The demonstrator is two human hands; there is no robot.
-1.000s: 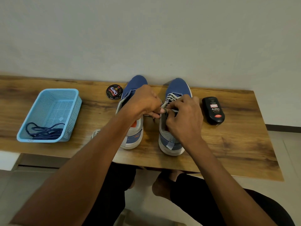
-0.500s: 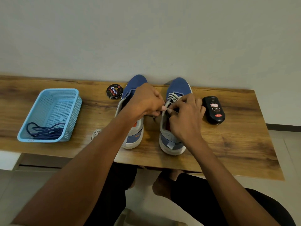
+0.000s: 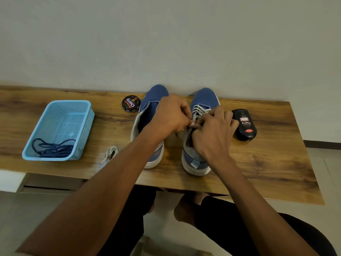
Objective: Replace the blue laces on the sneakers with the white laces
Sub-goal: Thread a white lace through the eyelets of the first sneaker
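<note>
At centre frame, the white lace (image 3: pixel 200 110) runs through the blue knit sneaker (image 3: pixel 200 137) on the right of the pair; my left hand (image 3: pixel 171 115) and right hand (image 3: pixel 214 130) both pinch it above the tongue. The laceless second blue sneaker (image 3: pixel 149 115) stands beside it, a spare bundled white lace (image 3: pixel 111 152) lower left. Blue laces (image 3: pixel 53 147) lie in the light-blue plastic basket (image 3: pixel 36 133) at left on the wooden table (image 3: pixel 267 163).

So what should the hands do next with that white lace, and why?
Probably pull the white lace snug through the right sneaker's eyelet: both hands, left and right, pinch it there, only the front rows look laced.
</note>
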